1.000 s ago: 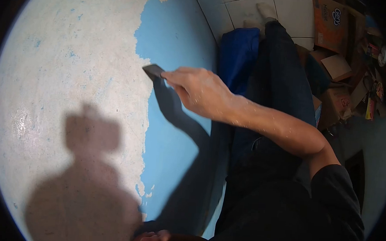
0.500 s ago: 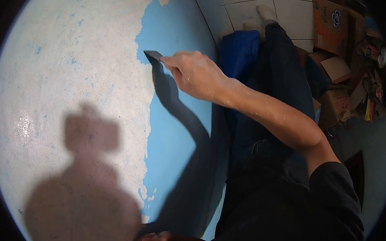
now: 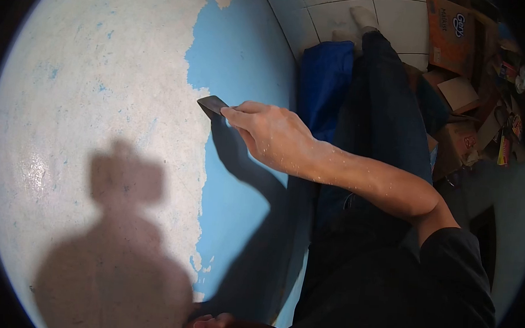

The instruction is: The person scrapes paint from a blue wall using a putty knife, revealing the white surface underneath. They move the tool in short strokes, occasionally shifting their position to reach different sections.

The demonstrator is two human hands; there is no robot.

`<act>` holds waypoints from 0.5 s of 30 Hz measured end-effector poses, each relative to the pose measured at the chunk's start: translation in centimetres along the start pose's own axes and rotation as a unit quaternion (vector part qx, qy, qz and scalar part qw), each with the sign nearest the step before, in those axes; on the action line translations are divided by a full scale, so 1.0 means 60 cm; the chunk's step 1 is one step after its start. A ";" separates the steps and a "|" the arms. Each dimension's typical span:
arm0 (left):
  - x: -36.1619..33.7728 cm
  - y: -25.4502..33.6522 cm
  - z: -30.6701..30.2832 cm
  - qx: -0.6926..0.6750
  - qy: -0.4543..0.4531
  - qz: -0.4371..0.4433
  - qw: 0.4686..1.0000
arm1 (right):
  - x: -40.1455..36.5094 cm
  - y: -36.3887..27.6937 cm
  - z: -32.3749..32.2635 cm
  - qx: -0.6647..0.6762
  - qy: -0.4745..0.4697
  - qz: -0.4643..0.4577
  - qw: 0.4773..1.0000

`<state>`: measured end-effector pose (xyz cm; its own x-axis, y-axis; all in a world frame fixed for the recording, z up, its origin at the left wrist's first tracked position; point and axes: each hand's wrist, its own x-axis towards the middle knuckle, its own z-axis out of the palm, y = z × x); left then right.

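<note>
My right hand [image 3: 270, 135] is closed around the handle of a paint scraper [image 3: 212, 106], most of which its fingers hide. The scraper's dark, flat blade meets the wall [image 3: 130, 86] at the ragged border between pale bare surface and blue paint [image 3: 244, 50]. White flecks dot the hand and forearm. Low in the picture, my left hand [image 3: 212, 326] is half in shade with its fingers curled in, close to the wall. Whether anything lies inside those fingers cannot be made out.
Shadows of my head, body and arm fall across the wall. A blue cloth or bag [image 3: 326, 75] lies beside my legs [image 3: 390, 105] on white floor tiles [image 3: 341, 16]. An orange carton [image 3: 450, 34], open cardboard boxes [image 3: 456, 94] and loose packets crowd the right side.
My right hand and the scraper have moved down along the paint border, and the blade has turned slightly. My left hand stays near the bottom edge, its fingers shifted a little.
</note>
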<state>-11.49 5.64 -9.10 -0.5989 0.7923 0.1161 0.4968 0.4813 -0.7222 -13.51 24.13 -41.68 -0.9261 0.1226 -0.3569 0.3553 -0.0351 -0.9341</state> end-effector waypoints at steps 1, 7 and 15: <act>0.031 0.029 0.001 -0.058 -0.025 -0.026 0.998 | -0.002 0.003 0.003 0.000 0.003 -0.001 1.000; 0.044 0.051 0.009 -0.030 -0.002 -0.063 0.998 | 0.030 0.008 -0.013 -0.005 -0.009 0.007 1.000; 0.031 0.034 0.004 -0.007 -0.008 -0.051 0.999 | 0.066 0.016 -0.022 -0.012 -0.014 0.027 0.999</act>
<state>-11.75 8.00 -10.50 -0.6570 0.7326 0.1781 0.4409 0.5649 -0.6975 -16.64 25.88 -43.96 -0.9088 0.0935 -0.4067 0.4070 -0.0172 -0.9133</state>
